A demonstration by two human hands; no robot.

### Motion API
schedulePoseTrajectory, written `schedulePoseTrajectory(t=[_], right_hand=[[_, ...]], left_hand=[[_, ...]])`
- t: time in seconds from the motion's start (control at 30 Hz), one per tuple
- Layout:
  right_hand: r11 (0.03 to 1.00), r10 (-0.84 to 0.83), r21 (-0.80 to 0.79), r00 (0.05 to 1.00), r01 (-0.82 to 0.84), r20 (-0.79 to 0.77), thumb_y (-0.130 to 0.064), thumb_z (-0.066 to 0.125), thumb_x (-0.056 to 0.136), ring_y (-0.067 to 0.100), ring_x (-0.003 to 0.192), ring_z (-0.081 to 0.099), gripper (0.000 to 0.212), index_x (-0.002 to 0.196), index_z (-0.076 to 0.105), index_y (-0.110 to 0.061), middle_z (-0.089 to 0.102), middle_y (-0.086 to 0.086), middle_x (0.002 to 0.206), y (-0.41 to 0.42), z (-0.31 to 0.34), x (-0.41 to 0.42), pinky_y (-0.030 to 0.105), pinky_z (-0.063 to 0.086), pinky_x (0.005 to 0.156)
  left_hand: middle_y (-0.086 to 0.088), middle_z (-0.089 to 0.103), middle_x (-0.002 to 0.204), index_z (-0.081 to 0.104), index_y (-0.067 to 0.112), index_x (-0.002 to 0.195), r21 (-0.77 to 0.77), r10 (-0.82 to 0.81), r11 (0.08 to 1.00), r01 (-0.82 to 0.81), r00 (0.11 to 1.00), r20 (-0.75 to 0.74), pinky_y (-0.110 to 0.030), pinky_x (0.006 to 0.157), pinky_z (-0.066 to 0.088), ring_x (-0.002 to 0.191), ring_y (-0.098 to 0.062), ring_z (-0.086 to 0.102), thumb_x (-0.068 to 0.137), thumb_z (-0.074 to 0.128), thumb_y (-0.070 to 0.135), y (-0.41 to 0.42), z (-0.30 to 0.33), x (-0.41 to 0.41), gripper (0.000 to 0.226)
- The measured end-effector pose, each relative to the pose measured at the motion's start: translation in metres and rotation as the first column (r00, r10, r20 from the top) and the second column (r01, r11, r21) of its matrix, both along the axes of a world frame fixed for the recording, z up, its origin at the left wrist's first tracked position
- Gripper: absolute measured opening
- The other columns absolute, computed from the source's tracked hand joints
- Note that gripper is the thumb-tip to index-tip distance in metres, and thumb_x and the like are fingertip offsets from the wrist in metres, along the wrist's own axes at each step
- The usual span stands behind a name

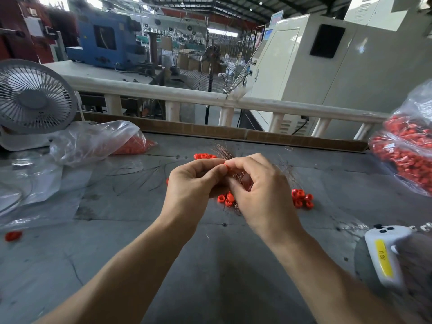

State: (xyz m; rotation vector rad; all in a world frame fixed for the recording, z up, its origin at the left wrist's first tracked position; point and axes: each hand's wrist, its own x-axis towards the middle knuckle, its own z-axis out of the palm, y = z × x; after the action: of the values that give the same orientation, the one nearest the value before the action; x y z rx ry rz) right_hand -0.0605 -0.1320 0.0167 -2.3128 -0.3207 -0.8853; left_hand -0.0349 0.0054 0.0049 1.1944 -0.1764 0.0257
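My left hand (194,183) and my right hand (259,188) meet above the middle of the grey table (210,265). Their fingertips pinch a small red plastic ring (226,163) between them. My right hand also holds a bundle of thin copper wires (223,150) that fans out behind the fingers. Loose red rings lie on the table under the hands (225,199), to the right (301,199) and behind (204,156).
A grey desk fan (32,97) stands at the far left. Beside it lies a clear bag of red parts (131,143); a fuller bag (406,155) sits at the right edge. A white controller with a yellow label (383,256) lies at the near right. A single red ring (13,235) lies near left.
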Motion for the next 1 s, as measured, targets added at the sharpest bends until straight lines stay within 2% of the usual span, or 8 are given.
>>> schedulePoseTrajectory(t=[0.1, 0.27, 0.37, 0.73, 1.0], right_hand=[[0.993, -0.094, -0.065, 0.99, 0.101, 0.1, -0.02, 0.077, 0.089, 0.017, 0.091, 0.061, 0.012, 0.1, 0.073, -0.022, 0.064, -0.007, 0.098, 0.0047, -0.0018, -0.0007, 0.038, 0.053, 0.075], [0.975, -0.142, -0.141, 0.969, 0.173, 0.204, -0.014, 0.076, 0.089, 0.021, 0.096, 0.061, 0.007, 0.094, 0.072, -0.015, 0.066, -0.002, 0.098, 0.006, -0.0043, -0.0007, 0.03, 0.048, 0.077], [0.972, -0.137, -0.158, 0.963, 0.176, 0.232, -0.011, 0.075, 0.088, 0.021, 0.094, 0.061, 0.006, 0.092, 0.072, -0.015, 0.066, -0.002, 0.096, 0.0049, -0.0043, 0.0, 0.026, 0.044, 0.078], [0.972, -0.136, -0.151, 0.957, 0.178, 0.257, -0.006, 0.078, 0.082, 0.027, 0.09, 0.064, 0.012, 0.092, 0.075, -0.011, 0.068, 0.003, 0.093, 0.0009, -0.0051, 0.0045, 0.029, 0.044, 0.077], [0.967, -0.118, -0.183, 0.948, 0.177, 0.294, -0.004, 0.075, 0.085, 0.027, 0.089, 0.063, 0.008, 0.091, 0.073, -0.009, 0.067, 0.004, 0.092, -0.0002, -0.0048, 0.005, 0.029, 0.045, 0.078]], left_hand=[[-0.017, 0.078, 0.094, 0.079, 0.009, 0.099, -0.022, -0.042, 0.999, 0.041, 0.998, -0.051, -0.035, 0.083, 0.063, 0.087, -0.028, 0.076, 0.092, 0.072, 0.009, -0.0016, -0.0019, -0.0002, 0.01], [-0.016, 0.077, 0.104, 0.08, 0.008, 0.104, -0.084, -0.157, 0.986, 0.146, 0.977, -0.145, -0.039, 0.091, 0.058, 0.092, -0.026, 0.071, 0.089, 0.072, 0.013, 0.0016, -0.0038, 0.0017, 0.017], [-0.015, 0.072, 0.1, 0.077, 0.006, 0.111, -0.12, -0.229, 0.97, 0.21, 0.955, -0.186, -0.035, 0.084, 0.056, 0.086, -0.02, 0.068, 0.09, 0.071, 0.015, 0.0028, -0.003, 0.003, 0.024], [-0.008, 0.065, 0.084, 0.071, 0.003, 0.102, -0.209, -0.303, 0.945, 0.253, 0.919, -0.253, -0.033, 0.081, 0.053, 0.074, -0.016, 0.063, 0.093, 0.065, 0.015, 0.0004, 0.001, 0.0018, 0.016], [-0.015, 0.062, 0.097, 0.071, 0.0, 0.108, -0.163, -0.278, 0.956, 0.244, 0.931, -0.236, -0.037, 0.087, 0.049, 0.077, -0.017, 0.06, 0.094, 0.065, 0.014, 0.0002, 0.0025, -0.0006, 0.021]])
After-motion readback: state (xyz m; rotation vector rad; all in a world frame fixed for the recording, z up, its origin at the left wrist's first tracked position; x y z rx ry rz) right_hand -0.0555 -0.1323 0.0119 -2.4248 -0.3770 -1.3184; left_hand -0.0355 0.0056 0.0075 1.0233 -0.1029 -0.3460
